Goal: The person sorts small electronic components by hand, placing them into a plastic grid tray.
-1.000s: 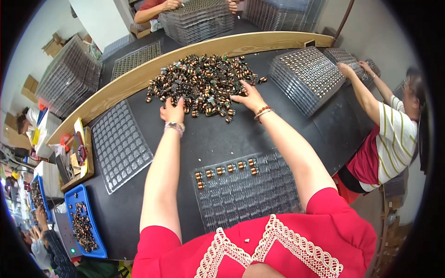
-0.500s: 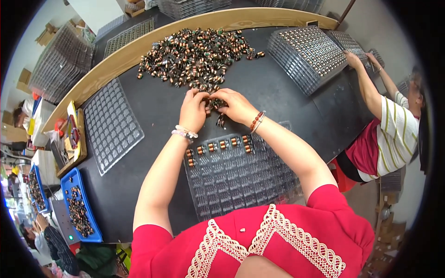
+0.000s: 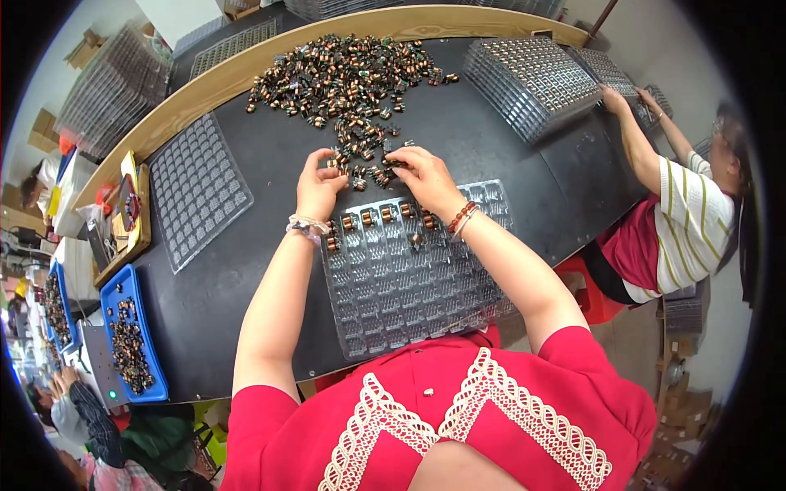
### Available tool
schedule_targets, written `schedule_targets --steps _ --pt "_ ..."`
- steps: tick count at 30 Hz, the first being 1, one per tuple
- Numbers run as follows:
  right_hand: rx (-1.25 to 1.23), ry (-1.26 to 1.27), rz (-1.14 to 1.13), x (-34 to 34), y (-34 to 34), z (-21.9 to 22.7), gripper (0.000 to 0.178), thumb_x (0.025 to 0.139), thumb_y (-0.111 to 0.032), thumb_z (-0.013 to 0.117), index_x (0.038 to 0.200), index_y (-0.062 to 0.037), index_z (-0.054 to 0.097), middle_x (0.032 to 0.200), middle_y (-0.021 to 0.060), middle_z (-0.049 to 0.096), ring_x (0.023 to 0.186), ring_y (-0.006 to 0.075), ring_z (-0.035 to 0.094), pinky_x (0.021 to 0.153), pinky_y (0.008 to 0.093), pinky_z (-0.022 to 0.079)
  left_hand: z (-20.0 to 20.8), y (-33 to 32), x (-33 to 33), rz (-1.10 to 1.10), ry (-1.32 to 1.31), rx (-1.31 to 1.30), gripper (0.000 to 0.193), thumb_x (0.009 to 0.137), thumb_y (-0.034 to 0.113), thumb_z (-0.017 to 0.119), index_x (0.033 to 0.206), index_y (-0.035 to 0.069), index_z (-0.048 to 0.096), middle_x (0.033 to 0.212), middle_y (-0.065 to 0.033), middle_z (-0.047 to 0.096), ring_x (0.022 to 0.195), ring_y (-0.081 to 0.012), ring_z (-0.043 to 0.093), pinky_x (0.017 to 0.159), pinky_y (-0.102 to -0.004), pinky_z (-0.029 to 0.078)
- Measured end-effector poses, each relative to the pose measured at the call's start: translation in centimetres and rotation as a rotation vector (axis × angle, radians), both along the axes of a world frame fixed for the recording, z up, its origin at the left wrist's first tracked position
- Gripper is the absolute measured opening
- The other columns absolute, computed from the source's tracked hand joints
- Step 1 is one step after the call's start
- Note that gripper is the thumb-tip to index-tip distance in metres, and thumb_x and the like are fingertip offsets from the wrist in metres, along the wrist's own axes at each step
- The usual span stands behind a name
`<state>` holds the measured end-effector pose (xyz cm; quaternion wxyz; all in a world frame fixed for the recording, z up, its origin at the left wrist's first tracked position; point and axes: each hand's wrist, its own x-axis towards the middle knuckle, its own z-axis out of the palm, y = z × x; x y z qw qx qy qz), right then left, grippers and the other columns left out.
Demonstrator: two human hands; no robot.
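Small copper-wound coils (image 3: 352, 74) lie heaped on the black table, with a loose trail of them running toward me. At the near end of that trail my left hand (image 3: 322, 184) is open, thumb and fingers apart beside several coils. Opposite it, my right hand (image 3: 426, 177) pinches a dark coil (image 3: 395, 163), partly hidden by the fingers. Just below both hands lies a clear plastic tray (image 3: 393, 303) with rows of pockets. Several coils sit along its far row, and a single coil (image 3: 416, 240) rests farther in, near my right wrist.
An unfilled clear tray (image 3: 201, 192) lies to the left. Beyond it are a wooden box (image 3: 135, 221) of odds and ends and a blue bin (image 3: 131, 335) of coils. At the right, a co-worker's hands (image 3: 614, 100) touch trays near a filled stack (image 3: 532, 86). A wooden rim (image 3: 458, 15) edges the table.
My hands have moved apart from their meeting point at the pile. Coils now lie spread between them and the heap. A single coil has appeared inside the near tray.
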<state>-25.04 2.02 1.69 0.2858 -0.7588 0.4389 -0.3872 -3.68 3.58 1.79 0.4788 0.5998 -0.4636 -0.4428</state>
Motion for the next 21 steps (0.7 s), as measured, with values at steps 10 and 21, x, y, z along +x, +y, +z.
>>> schedule_targets --steps 10,21 --pt "0.181 -0.053 0.009 -1.2 6.3 1.3 0.023 0.087 -0.01 0.063 0.108 -0.002 0.064 0.086 0.0054 0.068 0.074 0.0102 0.063 0.066 0.0256 0.05 0.1 7.4 1.7 -0.103 0.121 0.105 0.029 0.083 -0.002 0.062 0.112 0.001 0.065 0.094 -0.0032 0.068 0.08 -0.0103 0.063 0.073 -0.0235 0.051" --pt "0.58 -0.472 0.008 -2.4 6.2 -1.7 0.024 0.088 -0.008 0.062 0.11 0.0001 0.06 0.093 0.0038 0.065 0.074 0.0069 0.058 0.058 0.0204 0.047 -1.5 11.3 -1.0 -0.128 -1.038 -0.672 0.012 0.07 0.002 0.064 0.08 0.008 0.066 0.085 -0.0017 0.066 0.086 -0.0222 0.06 0.075 -0.0368 0.049"
